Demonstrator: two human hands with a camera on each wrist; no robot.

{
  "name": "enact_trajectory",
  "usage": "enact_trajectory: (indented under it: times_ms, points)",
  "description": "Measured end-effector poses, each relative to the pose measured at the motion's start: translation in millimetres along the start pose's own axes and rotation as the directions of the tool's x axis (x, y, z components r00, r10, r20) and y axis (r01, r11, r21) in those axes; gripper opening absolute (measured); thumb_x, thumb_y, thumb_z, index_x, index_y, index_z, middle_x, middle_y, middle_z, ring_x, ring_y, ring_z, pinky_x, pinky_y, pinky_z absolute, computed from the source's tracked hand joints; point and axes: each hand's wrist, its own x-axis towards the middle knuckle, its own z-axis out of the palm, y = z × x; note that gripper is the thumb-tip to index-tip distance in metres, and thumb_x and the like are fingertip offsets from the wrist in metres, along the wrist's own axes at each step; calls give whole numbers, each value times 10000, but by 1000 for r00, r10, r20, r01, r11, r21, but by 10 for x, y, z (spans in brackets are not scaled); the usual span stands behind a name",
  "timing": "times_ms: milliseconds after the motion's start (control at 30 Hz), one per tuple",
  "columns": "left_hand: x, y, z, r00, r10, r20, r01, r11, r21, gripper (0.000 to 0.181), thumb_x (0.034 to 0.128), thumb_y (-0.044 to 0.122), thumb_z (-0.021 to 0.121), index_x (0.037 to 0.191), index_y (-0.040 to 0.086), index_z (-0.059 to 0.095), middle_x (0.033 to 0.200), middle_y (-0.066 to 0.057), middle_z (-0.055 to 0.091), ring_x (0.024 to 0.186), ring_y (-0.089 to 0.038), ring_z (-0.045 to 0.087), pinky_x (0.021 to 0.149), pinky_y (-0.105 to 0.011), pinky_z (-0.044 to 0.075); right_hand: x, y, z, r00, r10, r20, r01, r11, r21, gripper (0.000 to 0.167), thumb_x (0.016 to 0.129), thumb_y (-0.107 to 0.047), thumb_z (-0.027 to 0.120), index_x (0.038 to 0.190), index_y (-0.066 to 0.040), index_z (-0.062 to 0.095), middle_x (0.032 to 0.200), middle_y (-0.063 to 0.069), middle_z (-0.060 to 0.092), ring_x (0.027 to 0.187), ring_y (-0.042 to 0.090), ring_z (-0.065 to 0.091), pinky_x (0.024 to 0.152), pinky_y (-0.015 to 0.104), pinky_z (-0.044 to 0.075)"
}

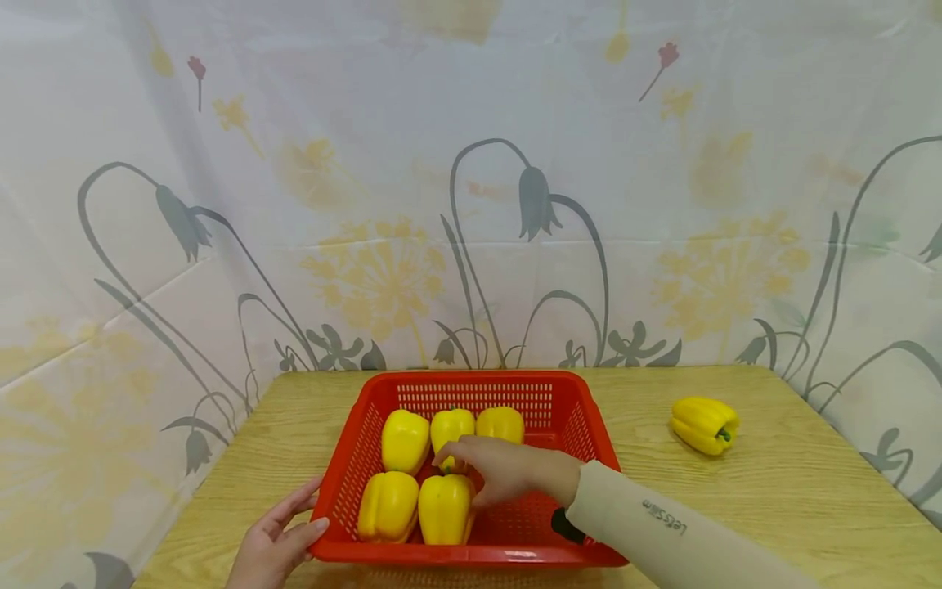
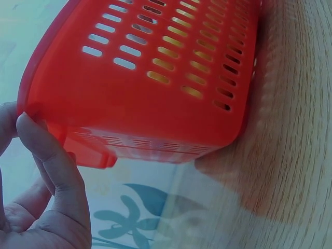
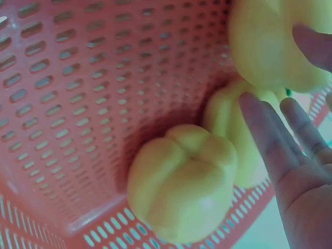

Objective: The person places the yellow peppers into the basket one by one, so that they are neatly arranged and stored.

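Note:
A red plastic basket [image 1: 471, 556] with slotted walls stands on the table and holds several yellow bell peppers. My left hand [image 1: 274, 536] pinches its rim at the near left corner, thumb on the outside in the left wrist view. Inside the basket my right hand [image 1: 508, 468] reaches over the front pepper [image 1: 444, 511], fingers extended. In the right wrist view the thumb overlaps a pepper [image 3: 264, 46], and straight fingers [image 3: 259, 129] pass in front of another; contact is unclear. A back-row pepper [image 1: 500, 424] is partly hidden by the right hand.
Another yellow bell pepper [image 1: 704, 425] lies on its side on the wooden table [image 1: 736, 507], right of the basket. Floral cloth [image 1: 471, 286] hangs behind the table and along both sides. A black object [image 1: 567, 526] shows under the right wrist.

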Motion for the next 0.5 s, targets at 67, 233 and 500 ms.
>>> enact_trajectory:
  times_ms: [67,233,500]
  points:
    - [1,1,3,1000,-3,-6,3,1000,8,573,828,153,702,1355,112,483,1111,-95,528,827,-209,630,657,-334,531,-22,-16,-44,1000,13,-17,-13,1000,14,509,778,-100,754,1228,-142,521,1066,-13,545,937,132,522,802,205,437]
    - [-2,9,12,1000,-6,-12,6,1000,11,620,828,150,703,1381,48,442,1105,-95,531,826,-214,630,658,-340,533,-77,-60,-132,998,13,-65,-11,1000,24,453,786,-73,733,1198,-115,549,1022,22,543,881,143,503,757,195,437]
    - [-6,11,11,1000,-8,-12,8,1000,6,575,823,148,709,1351,97,487,1109,-96,524,824,-216,631,661,-338,533,-190,-123,-258,986,26,-164,3,985,173,366,815,-74,712,1153,-117,579,1118,27,570,991,182,538,813,240,464]
